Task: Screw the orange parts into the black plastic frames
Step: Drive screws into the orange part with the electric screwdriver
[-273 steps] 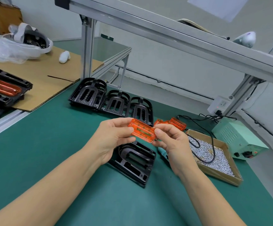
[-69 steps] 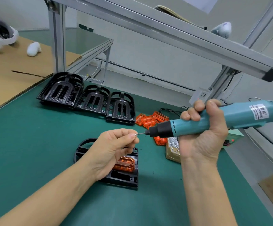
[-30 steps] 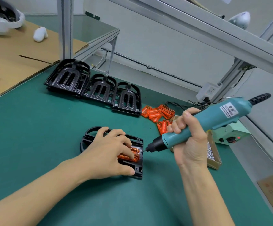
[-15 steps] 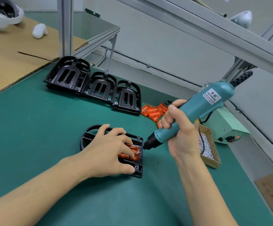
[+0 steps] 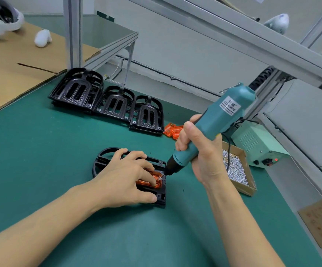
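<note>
A black plastic frame (image 5: 102,160) lies on the green mat in front of me, with an orange part (image 5: 157,175) seated in it. My left hand (image 5: 123,180) lies over the frame, fingers pressing on the orange part and thumb at the frame's near corner. My right hand (image 5: 200,151) grips a teal electric screwdriver (image 5: 219,120), tilted steeply, its bit tip on a screw at the orange part's far right corner. Most of the orange part is hidden under my fingers.
Three more black frames (image 5: 110,105) lean in a row at the back of the mat, loose orange parts (image 5: 171,130) beside them. A cardboard tray of screws (image 5: 235,170) and a pale green power unit (image 5: 256,145) sit at the right. An aluminium rail (image 5: 233,35) runs overhead.
The screwdriver has tilted more upright and its bit has come down onto the corner of the orange part. My left hand stays pressed on the frame.
</note>
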